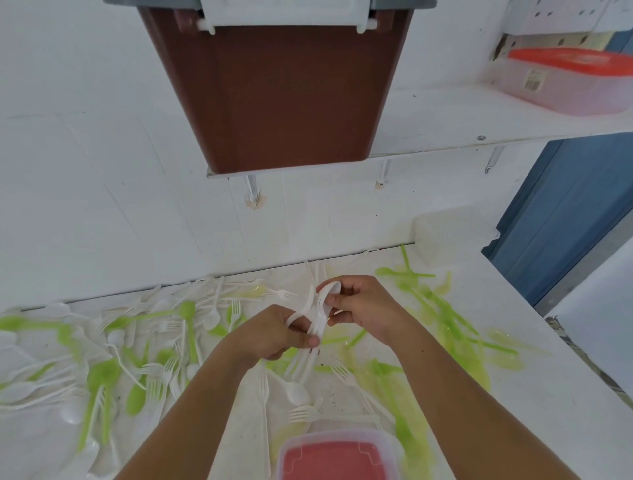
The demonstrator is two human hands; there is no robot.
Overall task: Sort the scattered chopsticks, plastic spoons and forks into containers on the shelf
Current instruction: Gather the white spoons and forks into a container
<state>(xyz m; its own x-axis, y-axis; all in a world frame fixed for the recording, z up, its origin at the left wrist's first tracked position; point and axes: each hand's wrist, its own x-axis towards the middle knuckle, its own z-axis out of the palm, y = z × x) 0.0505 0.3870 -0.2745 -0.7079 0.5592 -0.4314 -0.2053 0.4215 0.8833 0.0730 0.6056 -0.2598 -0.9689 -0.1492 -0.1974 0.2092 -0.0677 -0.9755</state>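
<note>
Below the brown bin (287, 96), white and green spoons and forks (102, 375) litter the counter (534, 394), so sorting looks barely begun. Straight under it, left hand (277, 337) and right hand (364, 308) both grip a white cutlery bundle (315, 310); the red-lidded box's (565, 82) label, right of the bin, is unreadable.

A: Colour everywhere! Lime-green plastic spoons (102, 377) streak the white countertop (555, 394), with white plastic forks (301, 413) mixed in.
B: The bundle of white plastic cutlery (317, 317) is plain, no pattern.
A: There's a dark brown plastic bin (287, 102) with a grey lid (400, 4) and a white latch (284, 12).
B: A bright red lid tops the clear plastic box (565, 78), a pinkish-red one the translucent plastic tub (339, 459). And a blue panel (565, 212)!
</note>
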